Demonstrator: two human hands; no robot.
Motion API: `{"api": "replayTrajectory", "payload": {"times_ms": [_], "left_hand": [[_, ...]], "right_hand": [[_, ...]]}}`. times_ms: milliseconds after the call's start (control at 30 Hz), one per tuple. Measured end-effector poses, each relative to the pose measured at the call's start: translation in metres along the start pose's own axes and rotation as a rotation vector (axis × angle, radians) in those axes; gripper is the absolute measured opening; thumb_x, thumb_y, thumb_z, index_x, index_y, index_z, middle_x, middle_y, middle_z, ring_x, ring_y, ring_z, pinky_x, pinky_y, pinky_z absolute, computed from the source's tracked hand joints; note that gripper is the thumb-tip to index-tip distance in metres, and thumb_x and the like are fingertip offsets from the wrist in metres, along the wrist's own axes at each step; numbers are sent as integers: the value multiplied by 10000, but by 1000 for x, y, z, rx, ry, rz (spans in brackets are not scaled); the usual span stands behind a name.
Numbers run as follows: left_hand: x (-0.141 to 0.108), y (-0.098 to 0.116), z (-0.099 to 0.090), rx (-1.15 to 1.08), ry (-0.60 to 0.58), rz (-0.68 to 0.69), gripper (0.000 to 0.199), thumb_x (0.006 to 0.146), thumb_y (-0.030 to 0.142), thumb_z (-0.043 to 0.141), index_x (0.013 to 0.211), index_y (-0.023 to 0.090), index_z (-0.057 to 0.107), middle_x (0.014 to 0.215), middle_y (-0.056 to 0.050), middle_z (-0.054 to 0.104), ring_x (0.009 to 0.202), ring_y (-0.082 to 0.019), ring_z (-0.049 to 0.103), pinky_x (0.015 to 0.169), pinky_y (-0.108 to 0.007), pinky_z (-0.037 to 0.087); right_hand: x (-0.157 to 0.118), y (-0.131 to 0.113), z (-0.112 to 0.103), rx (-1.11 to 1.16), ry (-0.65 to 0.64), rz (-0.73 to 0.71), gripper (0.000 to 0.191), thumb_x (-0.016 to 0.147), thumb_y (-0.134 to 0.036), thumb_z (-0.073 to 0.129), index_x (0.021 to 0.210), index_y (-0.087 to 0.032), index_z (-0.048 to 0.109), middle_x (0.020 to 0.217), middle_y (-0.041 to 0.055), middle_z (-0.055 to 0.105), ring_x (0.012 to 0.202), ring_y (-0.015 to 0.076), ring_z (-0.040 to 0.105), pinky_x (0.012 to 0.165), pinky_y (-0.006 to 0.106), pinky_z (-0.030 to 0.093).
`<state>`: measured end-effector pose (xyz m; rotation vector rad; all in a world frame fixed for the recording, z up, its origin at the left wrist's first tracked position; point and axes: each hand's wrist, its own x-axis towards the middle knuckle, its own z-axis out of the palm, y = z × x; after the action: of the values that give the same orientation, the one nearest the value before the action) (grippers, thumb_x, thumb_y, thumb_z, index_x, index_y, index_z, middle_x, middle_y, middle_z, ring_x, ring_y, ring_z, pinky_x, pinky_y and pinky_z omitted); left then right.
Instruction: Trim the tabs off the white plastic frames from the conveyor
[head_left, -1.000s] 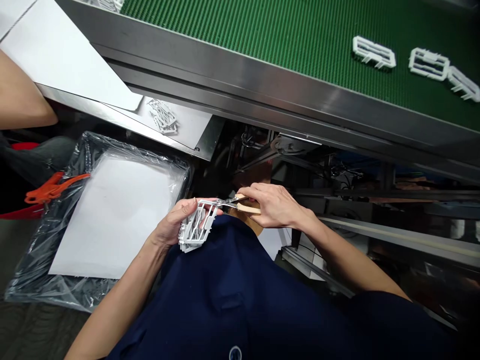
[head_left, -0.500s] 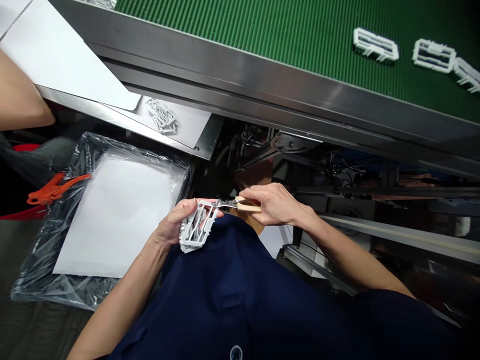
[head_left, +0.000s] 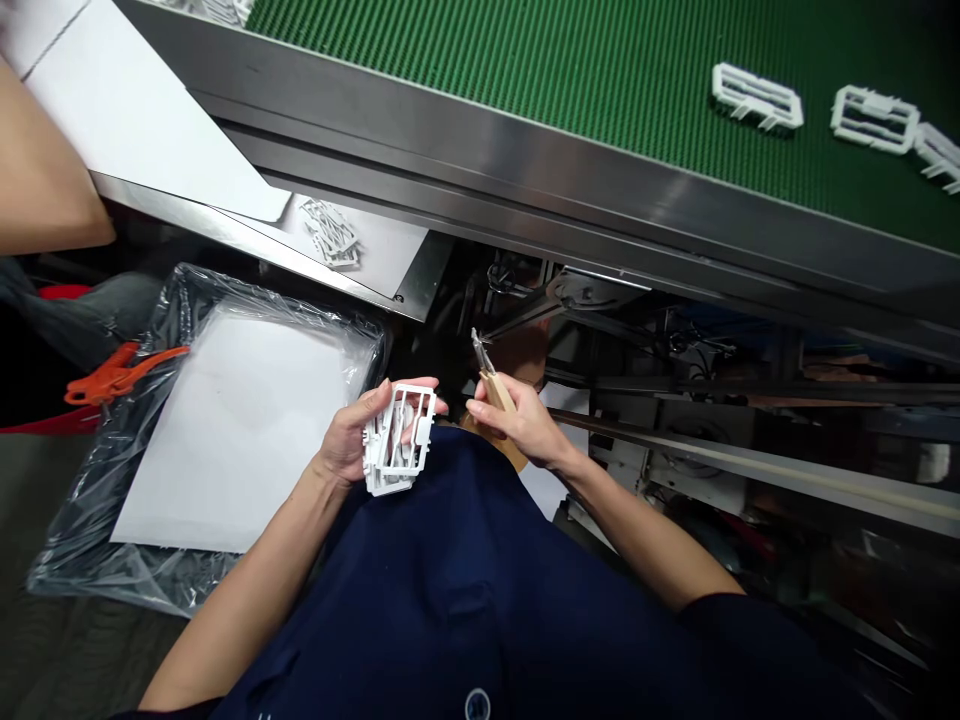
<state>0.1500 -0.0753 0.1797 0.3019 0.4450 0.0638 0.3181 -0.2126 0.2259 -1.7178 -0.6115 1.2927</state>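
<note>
Just below and left of centre, the left hand (head_left: 346, 440) holds white slatted parts (head_left: 424, 430), probably light, stiff, brittle at thin bars and best gripped by outer rims, while nearer centre the right hand (head_left: 526, 428) grips tan-handled cutters (head_left: 496, 389).

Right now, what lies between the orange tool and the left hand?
In the head view, a white sheet and some clear plastic lie between the orange tool and the left hand.
</note>
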Motion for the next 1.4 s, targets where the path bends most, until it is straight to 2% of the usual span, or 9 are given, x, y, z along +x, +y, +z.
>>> {"api": "replayTrajectory", "payload": {"times_ms": [233,533,667,767,933,1067,1233,1333,1400], "left_hand": [[8,-1,2,-24,28,70,359,864,299,564,1169,113,591,1081,-150,652,589,-160,600,532,-309,549],[12,0,7,-92,117,57,380,885,388,536,1097,83,615,1022,-139,667,727,-209,661,604,-316,576],[12,-4,6,-121,127,93,437,831,491,583,1007,94,632,939,-119,684,790,-247,672,683,-370,575],[9,-8,3,-164,152,119,463,765,519,651,952,96,633,831,-95,688,729,-235,675,665,-356,575],[5,-21,-10,-277,329,132,185,775,263,686,875,115,637,730,-46,676,627,-170,657,594,-258,557],[1,-27,-21,-287,354,159,72,800,184,640,830,119,635,719,-20,654,619,-155,641,572,-227,536],[-9,-29,-26,-266,334,197,84,748,158,693,779,128,621,764,-28,615,681,-153,618,648,-260,547],[-15,-30,-25,-259,326,201,95,734,140,704,722,125,610,740,-27,579,720,-156,596,734,-303,542],[-19,-29,-27,-251,330,199,89,735,143,702,718,132,615,724,-18,560,678,-142,575,677,-273,538]], "right_hand": [[-1,-1,40,152,27,-44,274,710,-312,693,812,-188,471,752,-23,570,669,108,557,648,242,455],[0,-12,22,132,29,-109,279,695,-316,697,838,-194,491,755,-33,500,627,90,493,601,228,442],[3,-10,38,26,-40,-80,236,698,-292,668,825,-193,495,764,-20,544,691,116,540,664,249,467],[7,-3,54,-136,9,-51,192,722,-292,626,838,-202,502,781,-14,584,703,129,564,677,262,469],[10,8,68,-499,68,-80,193,786,-348,558,923,-224,503,872,20,597,780,172,580,713,298,452],[16,7,66,-613,31,-160,194,789,-358,554,911,-214,508,898,35,587,796,173,572,727,290,444],[70,-16,52,-655,46,-202,214,814,-413,509,916,-225,503,748,-1,589,666,156,559,645,267,425],[121,-35,53,-731,87,-189,239,800,-389,515,969,-219,507,810,31,615,725,184,582,667,285,428],[147,-48,61,-752,80,-217,262,805,-368,508,1024,-223,500,863,45,628,761,194,595,679,285,432]]}}
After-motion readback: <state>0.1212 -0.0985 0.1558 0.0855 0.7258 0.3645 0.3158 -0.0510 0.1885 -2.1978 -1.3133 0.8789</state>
